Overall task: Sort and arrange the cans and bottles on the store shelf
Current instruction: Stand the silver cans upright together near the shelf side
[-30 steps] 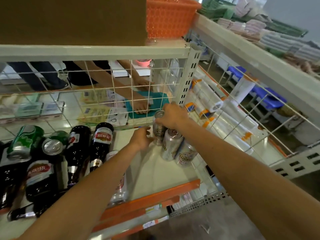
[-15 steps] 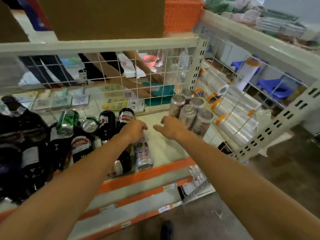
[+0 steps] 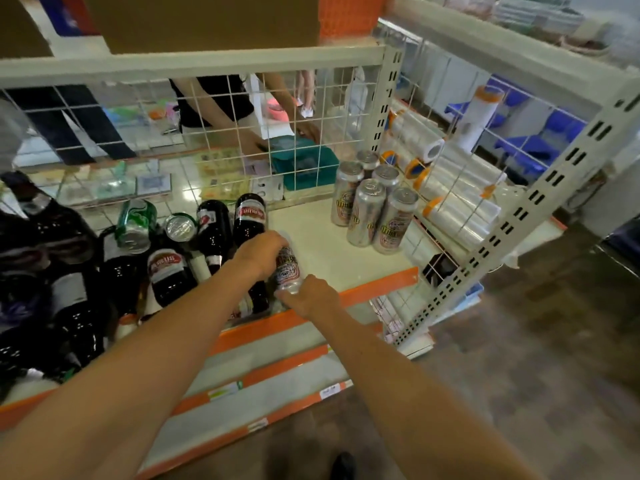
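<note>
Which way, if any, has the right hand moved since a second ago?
Yes: the right hand left the standing cans and came toward the orange front edge, onto the lying can.

White wire grid panel (image 3: 221, 133), brown cardboard box (image 3: 207, 22) above, orange basket (image 3: 349, 15) beside it, teal box (image 3: 304, 164) behind the grid, person in black top (image 3: 214, 98) beyond, clear film rolls with orange ends (image 3: 460, 188) at right, perforated upright post (image 3: 540, 206), blue stools (image 3: 547, 140), dark floor (image 3: 519, 358).
</note>
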The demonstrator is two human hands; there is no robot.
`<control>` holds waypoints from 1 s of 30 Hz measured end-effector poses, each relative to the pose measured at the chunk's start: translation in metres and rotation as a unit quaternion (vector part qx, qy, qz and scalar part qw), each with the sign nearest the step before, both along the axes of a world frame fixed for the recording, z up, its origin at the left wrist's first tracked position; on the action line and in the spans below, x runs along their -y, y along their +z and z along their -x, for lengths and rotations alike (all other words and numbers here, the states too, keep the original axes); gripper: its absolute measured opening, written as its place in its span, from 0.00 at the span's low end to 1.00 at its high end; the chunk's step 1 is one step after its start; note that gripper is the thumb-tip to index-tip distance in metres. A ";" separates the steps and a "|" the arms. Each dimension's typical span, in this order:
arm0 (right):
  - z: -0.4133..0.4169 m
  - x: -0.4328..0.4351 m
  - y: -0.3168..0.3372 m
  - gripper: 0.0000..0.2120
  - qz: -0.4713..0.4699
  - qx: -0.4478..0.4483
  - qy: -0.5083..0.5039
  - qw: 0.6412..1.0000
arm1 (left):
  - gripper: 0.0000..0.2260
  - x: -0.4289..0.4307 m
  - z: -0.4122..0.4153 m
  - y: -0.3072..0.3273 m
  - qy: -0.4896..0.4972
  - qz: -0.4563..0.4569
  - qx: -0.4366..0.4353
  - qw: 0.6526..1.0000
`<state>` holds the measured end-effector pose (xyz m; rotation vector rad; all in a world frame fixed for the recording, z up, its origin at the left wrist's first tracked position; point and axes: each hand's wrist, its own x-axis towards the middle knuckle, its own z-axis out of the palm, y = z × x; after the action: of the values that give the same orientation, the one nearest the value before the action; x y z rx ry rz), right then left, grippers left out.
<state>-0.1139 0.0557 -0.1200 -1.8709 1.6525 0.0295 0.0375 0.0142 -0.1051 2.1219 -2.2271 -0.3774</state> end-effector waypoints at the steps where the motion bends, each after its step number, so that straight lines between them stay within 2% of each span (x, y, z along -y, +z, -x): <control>1: -0.001 0.001 -0.003 0.33 0.003 0.003 -0.005 1.000 | 0.21 0.001 -0.001 0.000 -0.008 -0.006 0.012 1.000; 5: 0.000 0.004 -0.006 0.27 0.001 0.058 -0.038 0.998 | 0.25 0.005 -0.005 -0.003 -0.018 -0.023 0.032 0.999; 10: 0.025 0.022 0.019 0.31 0.054 0.047 -0.040 0.997 | 0.26 0.004 -0.007 -0.008 -0.004 -0.005 0.009 1.000; 15: 0.053 0.056 0.067 0.22 0.150 0.045 0.001 0.988 | 0.25 0.009 0.018 -0.011 0.044 -0.007 -0.119 0.992; 19: 0.077 0.084 0.094 0.17 0.156 0.024 0.020 0.987 | 0.21 0.011 0.063 -0.019 0.064 -0.014 -0.208 0.976; 23: 0.096 0.103 0.107 0.24 0.156 -0.031 0.018 0.987 | 0.19 0.019 0.118 -0.026 0.082 -0.036 -0.205 0.975; 28: 0.117 0.116 0.109 0.21 0.141 -0.031 -0.005 0.990 | 0.15 0.033 0.166 -0.031 0.131 -0.022 -0.252 0.959; 30: 0.123 0.121 0.108 0.26 0.155 -0.040 -0.019 0.987 | 0.15 0.039 0.175 -0.032 0.138 -0.021 -0.267 0.954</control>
<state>-0.2372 -0.0649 -0.0122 -2.0883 1.8316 -0.1820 -0.1375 -0.0252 -0.1371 1.9964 -1.6150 -0.8617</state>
